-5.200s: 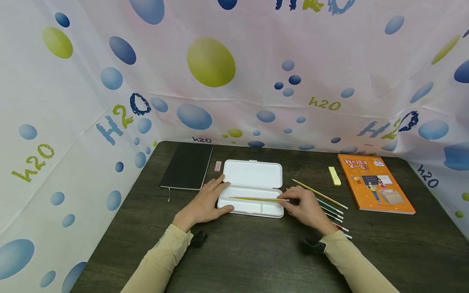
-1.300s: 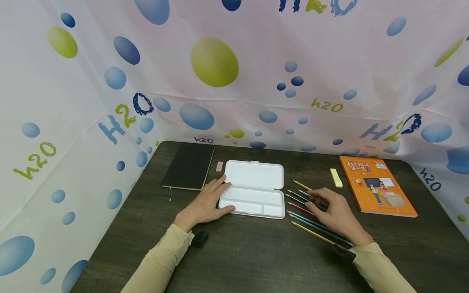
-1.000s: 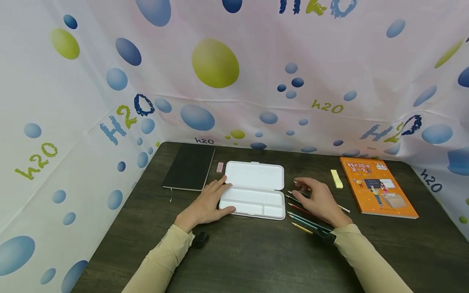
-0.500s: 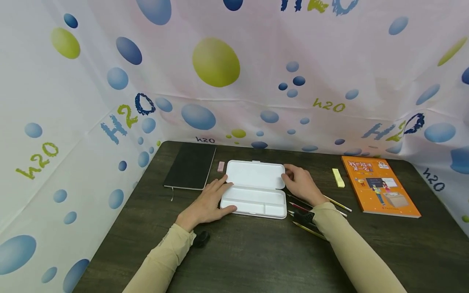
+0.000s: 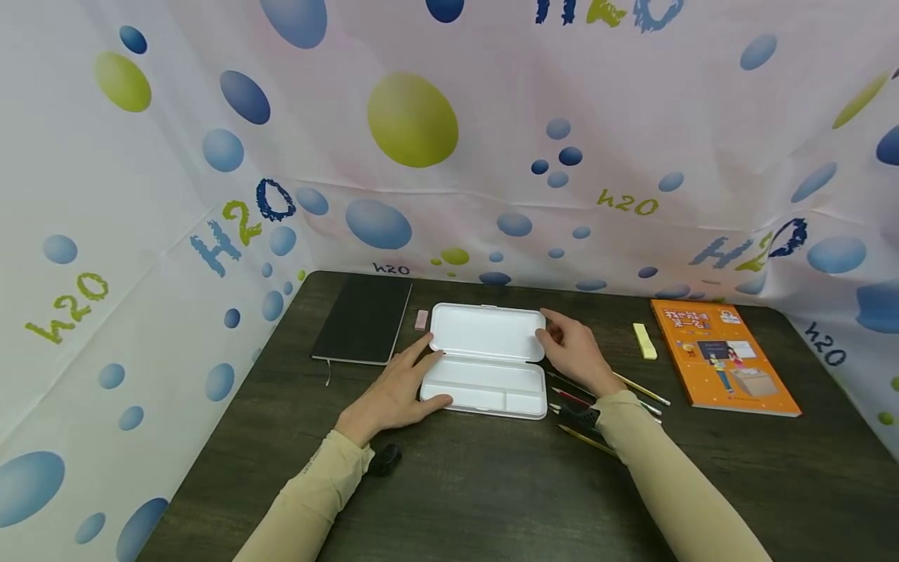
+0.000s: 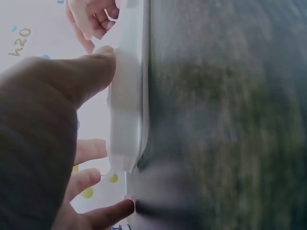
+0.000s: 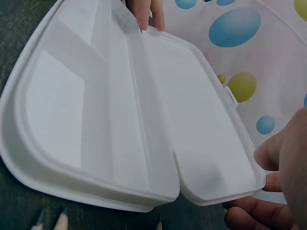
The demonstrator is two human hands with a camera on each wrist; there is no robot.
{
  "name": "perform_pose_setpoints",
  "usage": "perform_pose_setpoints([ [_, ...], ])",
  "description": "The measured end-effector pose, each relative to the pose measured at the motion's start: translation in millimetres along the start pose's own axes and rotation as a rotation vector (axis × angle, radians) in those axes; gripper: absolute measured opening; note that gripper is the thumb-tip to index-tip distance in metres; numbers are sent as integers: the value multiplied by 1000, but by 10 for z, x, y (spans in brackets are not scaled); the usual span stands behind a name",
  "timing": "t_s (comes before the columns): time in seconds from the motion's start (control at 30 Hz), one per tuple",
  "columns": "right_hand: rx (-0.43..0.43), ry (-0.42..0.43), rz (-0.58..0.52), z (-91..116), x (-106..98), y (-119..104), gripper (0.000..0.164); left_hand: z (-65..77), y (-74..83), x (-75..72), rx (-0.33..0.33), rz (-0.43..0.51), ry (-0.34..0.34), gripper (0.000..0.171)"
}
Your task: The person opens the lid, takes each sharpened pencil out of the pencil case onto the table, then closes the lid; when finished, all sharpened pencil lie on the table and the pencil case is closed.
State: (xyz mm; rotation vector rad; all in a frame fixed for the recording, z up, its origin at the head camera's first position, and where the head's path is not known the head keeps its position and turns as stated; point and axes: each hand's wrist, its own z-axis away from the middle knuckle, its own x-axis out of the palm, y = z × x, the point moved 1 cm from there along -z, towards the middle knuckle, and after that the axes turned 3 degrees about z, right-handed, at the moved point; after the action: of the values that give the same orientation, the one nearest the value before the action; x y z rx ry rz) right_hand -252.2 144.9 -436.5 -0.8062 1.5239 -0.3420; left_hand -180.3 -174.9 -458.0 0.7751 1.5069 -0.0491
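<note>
A white plastic pencil case (image 5: 485, 385) lies unfolded on the dark table, its divided tray nearer me and its lid (image 5: 487, 332) folded back. No pencils are inside the tray. My left hand (image 5: 393, 390) rests spread along the case's left end, fingers mostly straight; in the left wrist view its thumb touches the side wall. At the lid's right edge, my right hand (image 5: 574, 351) pinches the far corner, thumb (image 7: 269, 152) on the inner face and other fingers beneath. Several pencils (image 5: 586, 439) lie right of the case, partly hidden under the right wrist.
A black notebook (image 5: 363, 318) and a pink eraser (image 5: 421, 320) lie at the back left. Toward the right are a yellow eraser-like block (image 5: 644, 341) and an orange book (image 5: 723, 357). A patterned curtain (image 5: 492, 140) hangs behind the table.
My right hand first held a yellow pencil over the tray, then moved among the pencils at the right, and now grips the lid, whose far edge has risen slightly. The left hand stays put.
</note>
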Motion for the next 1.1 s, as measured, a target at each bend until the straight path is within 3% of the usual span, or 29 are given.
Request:
perform_pose_setpoints([
  [0.2,-7,49,-53,100,-1,7,47,-11,24,-13,3,-2,96,85],
  [0.4,-34,77,-103,206,-48,-29,46,-30,42,-13,-37,25,195,115],
  [0.57,-77,102,-124,325,-94,-59,45,-44,49,-17,-88,53,212,138],
  [0.73,-114,116,-178,450,-114,-83,42,-37,67,-32,-116,57,211,142],
  [0.97,-132,145,-225,578,-101,-129,31,-21,99,-57,-48,14,242,137],
  [1.1,-132,199,-211,603,-69,-137,20,-13,134,-62,9,-77,291,134],
])
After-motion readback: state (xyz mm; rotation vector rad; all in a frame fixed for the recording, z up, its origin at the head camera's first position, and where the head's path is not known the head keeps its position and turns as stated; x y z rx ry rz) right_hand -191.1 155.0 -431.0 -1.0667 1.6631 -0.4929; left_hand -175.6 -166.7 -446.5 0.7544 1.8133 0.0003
